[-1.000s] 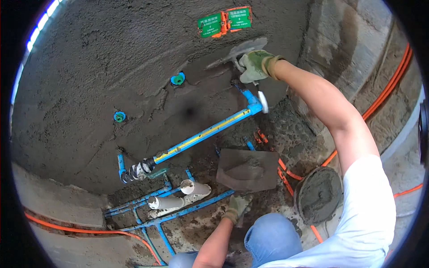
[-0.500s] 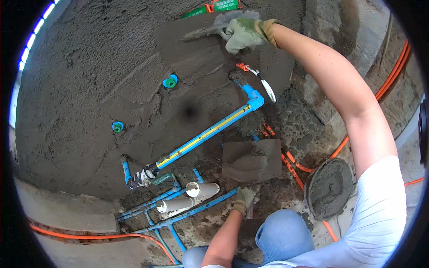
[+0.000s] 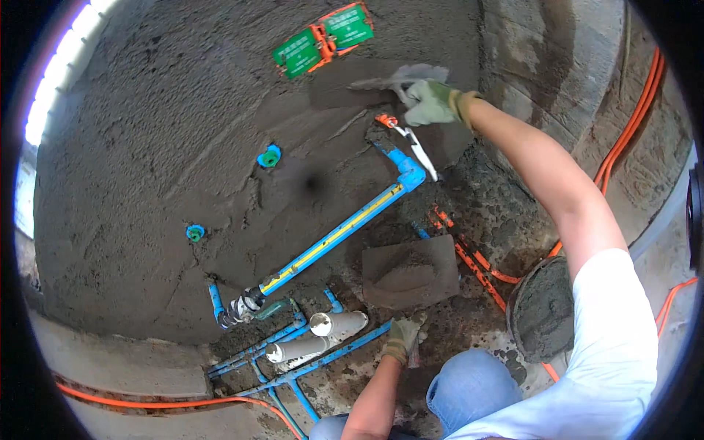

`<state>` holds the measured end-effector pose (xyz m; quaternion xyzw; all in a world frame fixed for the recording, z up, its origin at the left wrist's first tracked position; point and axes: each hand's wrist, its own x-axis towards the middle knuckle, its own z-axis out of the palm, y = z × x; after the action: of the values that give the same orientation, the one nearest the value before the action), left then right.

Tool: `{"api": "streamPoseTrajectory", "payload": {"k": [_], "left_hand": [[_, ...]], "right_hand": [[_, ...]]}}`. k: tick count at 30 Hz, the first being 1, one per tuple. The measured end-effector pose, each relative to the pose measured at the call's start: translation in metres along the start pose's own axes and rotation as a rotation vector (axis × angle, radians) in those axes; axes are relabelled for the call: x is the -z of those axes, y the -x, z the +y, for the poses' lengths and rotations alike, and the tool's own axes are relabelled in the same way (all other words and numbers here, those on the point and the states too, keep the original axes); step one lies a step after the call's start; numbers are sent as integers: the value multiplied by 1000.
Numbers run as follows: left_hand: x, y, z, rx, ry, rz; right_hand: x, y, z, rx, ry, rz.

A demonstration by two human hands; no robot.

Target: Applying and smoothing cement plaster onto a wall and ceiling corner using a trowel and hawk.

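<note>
My right hand [image 3: 433, 103], in a pale green work glove, is closed around a plastering trowel [image 3: 419, 75]. Its blade lies against the wet grey mortar wall [image 3: 227, 95], just below two green box covers [image 3: 323, 39] and above an orange conduit end [image 3: 386, 119] with a white cable. Low in front of me, my left hand [image 3: 403, 339], also gloved, is closed beneath a square mortar board [image 3: 411, 271]. A small heap of mortar rests on that board. The glove partly hides the handle that it grips.
A blue and yellow pipe [image 3: 334, 238] crosses the wall diagonally. Green-plugged blue outlets [image 3: 269, 156] protrude at left. White pipe stubs [image 3: 339, 323] and blue pipes [image 3: 323, 362] run low. A bucket of mortar [image 3: 543, 312] stands at right near orange conduits [image 3: 480, 275].
My right hand and the trowel have moved right and down the wall, uncovering more of the green covers. The view has shifted slightly; my left hand still holds the mortar board.
</note>
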<state>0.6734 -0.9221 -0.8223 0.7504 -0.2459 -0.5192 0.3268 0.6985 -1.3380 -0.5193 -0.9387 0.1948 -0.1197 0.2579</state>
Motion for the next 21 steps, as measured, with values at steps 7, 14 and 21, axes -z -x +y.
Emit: {"api": "streamPoseTrajectory", "payload": {"k": [7, 14, 21], "left_hand": [[-4, 0, 17, -153, 18, 49], [1, -5, 5, 97, 76, -72], [-11, -9, -17, -110, -153, -112]], "right_hand": [[21, -11, 44, -163, -259, 157], [13, 45, 76, -345, -496, 303], [-45, 204, 4, -261, 144, 657]]}}
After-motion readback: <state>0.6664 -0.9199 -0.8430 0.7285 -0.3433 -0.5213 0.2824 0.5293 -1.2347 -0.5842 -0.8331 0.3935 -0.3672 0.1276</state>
